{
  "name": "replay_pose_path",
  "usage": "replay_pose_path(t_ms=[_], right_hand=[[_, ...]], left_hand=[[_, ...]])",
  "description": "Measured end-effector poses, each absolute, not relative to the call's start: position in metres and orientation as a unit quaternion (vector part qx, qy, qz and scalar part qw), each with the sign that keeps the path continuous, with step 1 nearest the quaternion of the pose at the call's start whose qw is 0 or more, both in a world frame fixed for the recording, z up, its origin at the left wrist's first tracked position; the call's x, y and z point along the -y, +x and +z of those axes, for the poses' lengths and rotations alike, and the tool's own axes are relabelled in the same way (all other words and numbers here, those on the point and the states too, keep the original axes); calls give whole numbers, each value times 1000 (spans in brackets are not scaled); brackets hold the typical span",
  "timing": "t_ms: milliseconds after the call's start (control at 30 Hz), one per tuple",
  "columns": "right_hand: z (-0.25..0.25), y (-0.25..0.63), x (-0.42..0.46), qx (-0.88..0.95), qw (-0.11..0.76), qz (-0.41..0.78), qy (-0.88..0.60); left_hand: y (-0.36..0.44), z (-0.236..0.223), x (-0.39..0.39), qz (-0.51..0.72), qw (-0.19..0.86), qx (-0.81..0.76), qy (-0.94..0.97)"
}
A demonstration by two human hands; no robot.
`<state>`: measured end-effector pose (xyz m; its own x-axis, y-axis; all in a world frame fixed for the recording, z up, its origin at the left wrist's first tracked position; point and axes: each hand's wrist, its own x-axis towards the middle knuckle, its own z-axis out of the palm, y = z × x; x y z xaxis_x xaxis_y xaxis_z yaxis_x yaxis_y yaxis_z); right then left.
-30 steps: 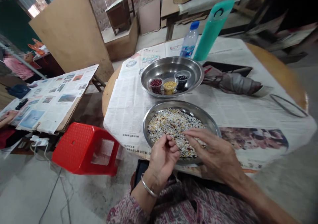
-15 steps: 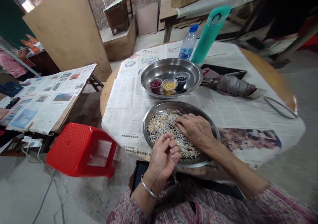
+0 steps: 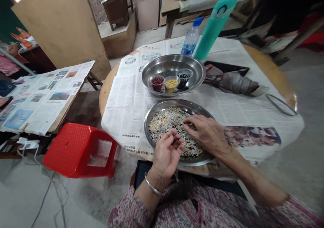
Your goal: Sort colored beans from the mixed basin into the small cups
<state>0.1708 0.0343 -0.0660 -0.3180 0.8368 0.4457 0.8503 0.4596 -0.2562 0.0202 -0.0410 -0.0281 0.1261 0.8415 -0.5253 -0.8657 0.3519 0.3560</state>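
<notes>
A steel basin [image 3: 149, 126] close to me holds a mix of white, yellow, dark and reddish grains and beans [image 3: 167, 118]. Over its near rim is my left hand [image 3: 168, 152], palm up, fingers curled in with thumb and forefinger together; whatever lies in it is too small to make out. My right hand [image 3: 207, 133] reaches over the basin from the right, fingertips pinched just at the mix, their contents hidden. Behind stands a second steel basin [image 3: 157, 64] with three clear cups: red beans [image 3: 157, 81], yellow beans [image 3: 171, 83] and black beans [image 3: 184, 76].
Newspaper [image 3: 121, 103] covers the round table. A water bottle [image 3: 191, 39], a tall green bottle [image 3: 214, 29] and a folded grey umbrella [image 3: 235, 82] lie or stand behind and right. A red stool [image 3: 68, 143] is at the left, beside another newspaper-covered table [image 3: 48, 96].
My right hand has shifted slightly right over the mix. The fingers of my left hand have loosened a little. The whole view has tilted slightly.
</notes>
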Motion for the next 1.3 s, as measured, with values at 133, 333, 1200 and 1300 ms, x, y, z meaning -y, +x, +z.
replay_pose_path(t_ms=[133,333,1200,1300], right_hand=[[-61,170,-30,792,293,48,-534],[-44,166,-17,785,354,144,-488],[-61,148,-49,892,160,50,-419],[-60,147,-48,889,158,52,-427]], left_hand=[[21,-28,41,573,741,-350,-18],[24,-27,40,583,731,-355,-11],[16,-21,49,576,746,-333,-31],[16,-23,47,578,748,-324,-31]])
